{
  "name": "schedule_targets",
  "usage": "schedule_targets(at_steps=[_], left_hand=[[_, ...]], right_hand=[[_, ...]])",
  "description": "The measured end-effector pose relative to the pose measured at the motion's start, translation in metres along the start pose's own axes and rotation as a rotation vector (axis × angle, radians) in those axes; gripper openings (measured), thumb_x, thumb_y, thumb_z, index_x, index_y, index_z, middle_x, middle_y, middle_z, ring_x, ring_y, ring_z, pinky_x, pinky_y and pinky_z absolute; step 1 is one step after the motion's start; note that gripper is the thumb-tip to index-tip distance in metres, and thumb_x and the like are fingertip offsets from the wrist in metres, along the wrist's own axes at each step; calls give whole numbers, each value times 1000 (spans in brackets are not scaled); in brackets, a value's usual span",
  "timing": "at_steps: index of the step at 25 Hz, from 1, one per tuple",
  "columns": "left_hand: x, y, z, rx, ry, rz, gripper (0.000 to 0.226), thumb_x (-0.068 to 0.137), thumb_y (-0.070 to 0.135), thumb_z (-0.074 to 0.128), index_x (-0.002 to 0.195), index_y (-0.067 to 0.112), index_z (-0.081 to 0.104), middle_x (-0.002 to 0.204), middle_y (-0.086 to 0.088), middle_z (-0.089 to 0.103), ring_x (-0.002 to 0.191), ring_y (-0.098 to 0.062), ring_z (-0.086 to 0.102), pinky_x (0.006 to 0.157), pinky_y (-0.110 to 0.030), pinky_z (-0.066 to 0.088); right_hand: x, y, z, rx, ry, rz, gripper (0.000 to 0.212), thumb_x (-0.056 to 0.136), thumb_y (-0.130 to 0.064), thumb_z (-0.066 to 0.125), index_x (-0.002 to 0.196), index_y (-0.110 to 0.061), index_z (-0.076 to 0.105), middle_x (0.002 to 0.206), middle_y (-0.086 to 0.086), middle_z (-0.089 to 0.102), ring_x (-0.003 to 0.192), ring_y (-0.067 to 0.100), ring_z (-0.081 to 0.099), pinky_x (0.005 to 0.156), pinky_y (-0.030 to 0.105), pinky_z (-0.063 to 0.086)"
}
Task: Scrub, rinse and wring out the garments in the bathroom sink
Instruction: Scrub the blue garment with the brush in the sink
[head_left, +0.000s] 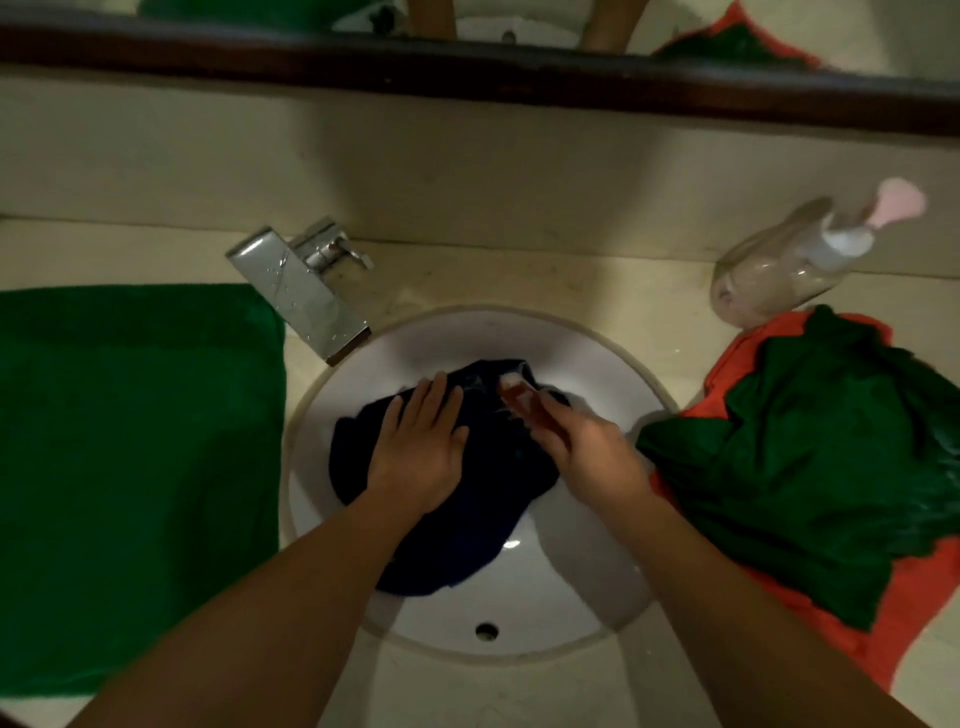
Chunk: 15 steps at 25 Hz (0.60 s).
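Observation:
A dark navy garment (457, 540) lies bunched in the round white sink (587, 587). My left hand (421, 447) lies flat on it with fingers straight, pressing the cloth down. My right hand (576, 447) grips a reddish-brown bar of soap (517, 395) and holds its lathered end against the far part of the garment. A pile of green and orange garments (810, 457) sits on the counter just right of the sink.
A chrome tap (301, 291) juts over the sink's far left rim. A folded green towel (135, 467) covers the counter on the left. A clear pump bottle (784, 265) with a pink top stands at the back right. A dark-framed mirror (467, 62) runs along the wall.

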<state>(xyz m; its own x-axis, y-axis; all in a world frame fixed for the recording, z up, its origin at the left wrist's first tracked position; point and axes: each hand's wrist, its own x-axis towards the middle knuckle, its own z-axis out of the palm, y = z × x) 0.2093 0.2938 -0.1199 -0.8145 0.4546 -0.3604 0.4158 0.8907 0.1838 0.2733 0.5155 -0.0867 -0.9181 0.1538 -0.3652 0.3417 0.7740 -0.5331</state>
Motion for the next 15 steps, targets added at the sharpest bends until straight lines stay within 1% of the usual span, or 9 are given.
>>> schedule_targets(at_steps=[2,3,6,8,10,11,12,14,15], left_hand=[[-7,5,-6,-26,34,1,72,99,52,-1,162,21,14,170,-2,7,156,-20,5,125,-42,4],[-8,7,-11,-23,20,3,77,95,54,-6,162,22,13,170,-1,5,156,-19,3,125,-41,3],[-7,18,-26,-13,-25,7,86,88,57,-15,163,22,10,170,1,-1,156,-17,-4,125,-40,-2],[-3,25,-29,-33,6,-16,85,90,58,-10,162,21,18,170,0,6,156,-18,4,125,-41,5],[4,24,-25,-52,53,-36,78,97,58,3,159,18,29,169,-5,16,154,-23,20,123,-45,20],[6,22,-22,-65,61,-41,74,100,57,10,158,17,33,168,-8,18,151,-26,25,120,-47,26],[10,18,-17,-71,69,-42,71,101,56,15,157,17,34,167,-10,21,150,-28,28,119,-49,30],[17,8,-4,-76,77,-64,69,101,56,18,159,19,30,166,-13,23,149,-32,27,119,-51,28],[20,0,5,-90,60,-87,70,101,57,17,160,21,25,166,-13,22,151,-33,24,120,-52,24]], right_hand=[[-11,-12,-41,57,98,-151,49,98,-43,64,142,-24,55,130,6,66,116,28,63,92,40,53],[-6,-11,-63,58,149,-191,45,97,-41,67,137,-21,60,126,7,68,114,28,64,92,38,53],[46,-6,-122,64,166,-153,42,100,-44,61,134,-20,63,123,4,69,112,24,65,94,37,51],[84,-8,-137,-58,131,-169,48,101,-51,53,140,-23,59,129,5,67,117,27,61,100,43,49],[106,-6,-131,-303,109,-149,48,103,-49,49,146,-27,53,134,8,63,122,33,54,102,45,43],[105,-5,-126,-382,168,-141,46,104,-46,50,146,-28,54,135,9,61,122,35,52,99,46,40],[97,-5,-119,-397,297,-158,43,103,-43,52,143,-26,57,132,11,61,120,37,51,96,46,38],[73,-10,-96,-258,564,-275,35,102,-36,55,130,-21,67,120,12,65,110,35,56,89,45,40],[65,-11,-77,-168,564,-361,30,103,-33,53,122,-18,71,111,11,68,103,34,59,85,44,44]])
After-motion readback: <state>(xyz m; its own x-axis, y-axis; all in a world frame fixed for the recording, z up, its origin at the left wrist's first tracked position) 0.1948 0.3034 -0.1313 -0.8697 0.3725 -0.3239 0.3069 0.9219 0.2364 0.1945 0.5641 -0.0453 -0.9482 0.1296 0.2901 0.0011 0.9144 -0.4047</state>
